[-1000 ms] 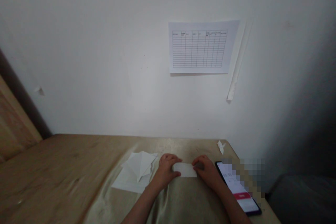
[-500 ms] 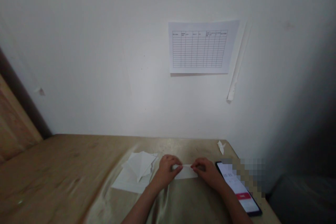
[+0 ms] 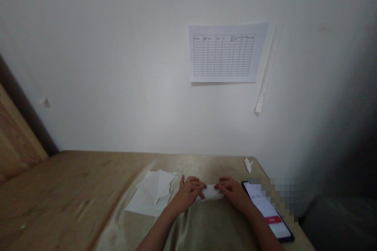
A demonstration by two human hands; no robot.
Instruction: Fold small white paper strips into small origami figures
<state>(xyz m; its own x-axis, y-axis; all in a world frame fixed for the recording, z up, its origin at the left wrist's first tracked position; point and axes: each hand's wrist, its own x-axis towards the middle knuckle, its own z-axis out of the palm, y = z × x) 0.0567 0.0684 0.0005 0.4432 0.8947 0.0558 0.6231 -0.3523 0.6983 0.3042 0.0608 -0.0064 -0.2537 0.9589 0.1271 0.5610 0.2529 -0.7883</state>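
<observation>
A small sheet of white paper (image 3: 211, 192) lies on the table between my hands. My left hand (image 3: 189, 192) holds its left end, with the fingertips and thumb on the paper. My right hand (image 3: 232, 191) grips the other end, its thumb and fingers near the upper right corner. Parts of the paper's two ends are hidden under my fingers. To the left of my left hand is a loose pile of white papers (image 3: 154, 188), some of them folded to points.
A lit smartphone (image 3: 265, 208) lies to the right of my right hand. Near the table's back right corner sits a small paper scrap (image 3: 248, 165). On the white wall (image 3: 103, 66) hangs a printed table sheet (image 3: 224, 55). Brownish cloth or covering spreads over the table (image 3: 73, 200).
My left hand's fingers have shifted and reach further over the paper. More of the paper's upper part shows between my hands. The right hand has barely moved.
</observation>
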